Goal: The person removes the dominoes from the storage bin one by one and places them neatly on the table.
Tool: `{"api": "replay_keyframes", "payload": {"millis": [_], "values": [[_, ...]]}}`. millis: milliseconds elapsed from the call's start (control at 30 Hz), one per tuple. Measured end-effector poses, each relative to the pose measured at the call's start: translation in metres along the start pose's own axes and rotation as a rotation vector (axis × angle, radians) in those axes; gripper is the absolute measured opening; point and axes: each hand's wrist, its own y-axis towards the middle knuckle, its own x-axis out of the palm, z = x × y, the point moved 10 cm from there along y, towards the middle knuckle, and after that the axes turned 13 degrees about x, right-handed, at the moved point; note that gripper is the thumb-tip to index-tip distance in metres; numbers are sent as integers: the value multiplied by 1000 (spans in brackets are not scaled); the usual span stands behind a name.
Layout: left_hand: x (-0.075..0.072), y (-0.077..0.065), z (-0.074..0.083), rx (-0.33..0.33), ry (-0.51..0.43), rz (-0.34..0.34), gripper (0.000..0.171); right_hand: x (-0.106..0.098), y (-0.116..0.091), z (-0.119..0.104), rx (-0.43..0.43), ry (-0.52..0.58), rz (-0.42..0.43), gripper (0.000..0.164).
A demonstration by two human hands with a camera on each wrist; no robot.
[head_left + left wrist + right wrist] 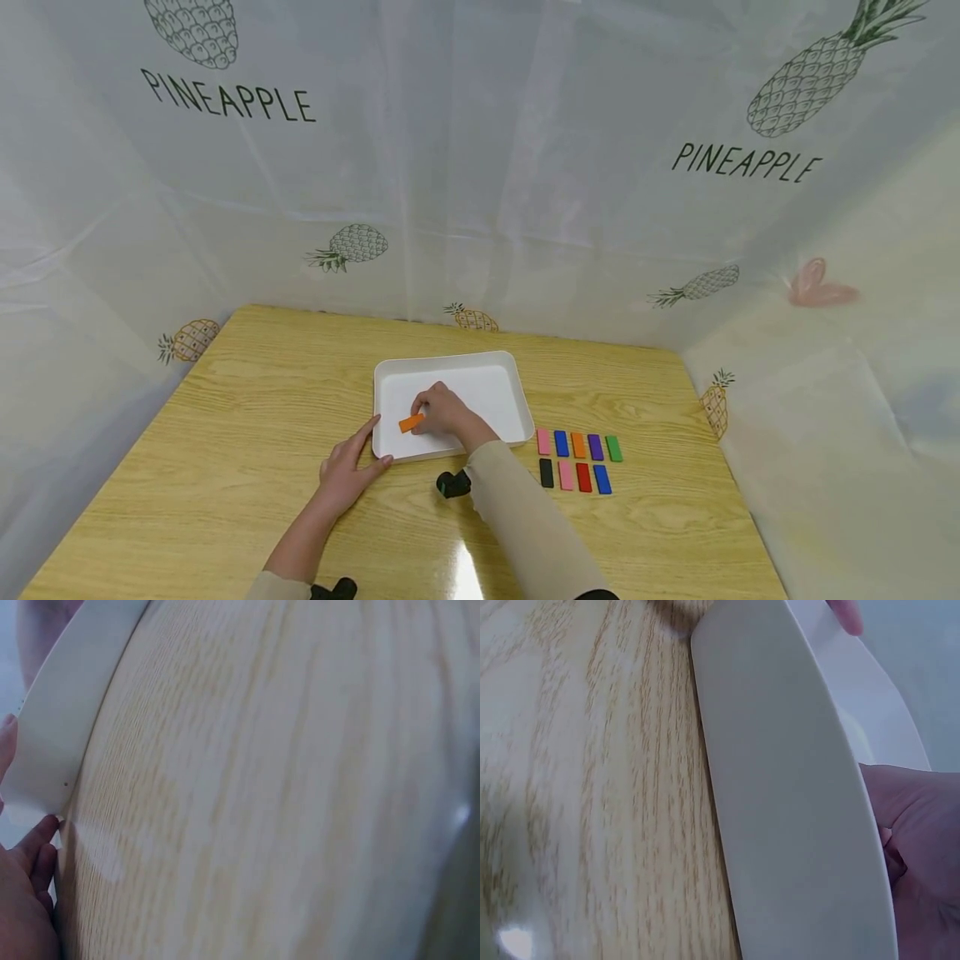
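Note:
A white rectangular tray (480, 392) lies on the wooden table. Inside its left part, my right hand (444, 410) pinches a small orange rectangular block (412, 422) between thumb and fingers. My left hand (348, 477) rests at the tray's near left corner, its fingers along the left side and the thumb at the front rim. In the left wrist view, the left hand's fingertips (49, 823) touch the base of the tray wall (67, 750). The right wrist view has the right hand (922, 847) reaching past the tray wall (780, 765), which hides its fingertips and the block.
Right of the tray, several small blocks lie in two rows, among them a green block (614, 448), a black block (547, 473) and a red block (584, 477). A pineapple-print curtain (480, 167) hangs behind the wooden table (300, 375) and along its sides.

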Motion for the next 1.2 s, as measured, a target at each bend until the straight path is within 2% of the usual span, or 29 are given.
{"api": "replay_keyframes", "payload": {"millis": [167,533,700,833,967,1200], "values": [[-1,-1,1,-10,-4,-10,77,0,-3,3,-6,84,-20,16],[0,0,1,-12,-4,-19,78,-10,2,30,74,450,22,18],[1,-2,0,-16,-21,-21,78,-12,-4,35,118,643,7,18],[1,-3,1,-21,-22,-27,78,-15,-11,40,135,724,30,20],[0,-3,4,-18,-21,-28,78,-16,-17,43,116,797,14,21],[-2,-3,5,1,-37,-8,78,-21,-36,42,47,1015,-62,22]]}}
